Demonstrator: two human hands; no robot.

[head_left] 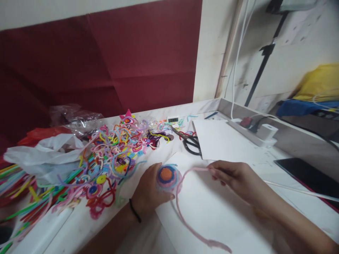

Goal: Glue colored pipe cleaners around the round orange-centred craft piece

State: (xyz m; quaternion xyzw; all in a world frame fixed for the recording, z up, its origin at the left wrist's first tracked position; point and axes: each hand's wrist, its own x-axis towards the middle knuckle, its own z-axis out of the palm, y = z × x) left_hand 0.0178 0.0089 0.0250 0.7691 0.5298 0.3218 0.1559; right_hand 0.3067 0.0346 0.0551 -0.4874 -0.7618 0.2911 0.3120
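My left hand (pixel 148 190), with a black band on its wrist, is wrapped round the side of a coiled pipe-cleaner disc (pixel 167 176). The disc has an orange centre, then blue, light blue and pink rings. My right hand (pixel 233 176) pinches a pink pipe cleaner (pixel 182 211) between thumb and fingers, to the right of the disc. From the pinch the pink strand runs left to the disc's edge, while a long part curves down toward the bottom of the view. White paper (pixel 212 208) lies under both hands.
A heap of colourful pipe-cleaner pieces (pixel 116 148) covers the left side, beside a white plastic bag (pixel 47 151). Black-handled scissors (pixel 192 145) and a small digital clock (pixel 173 120) lie behind the hands. A power strip (pixel 265 141) and dark phone (pixel 304 173) are at right.
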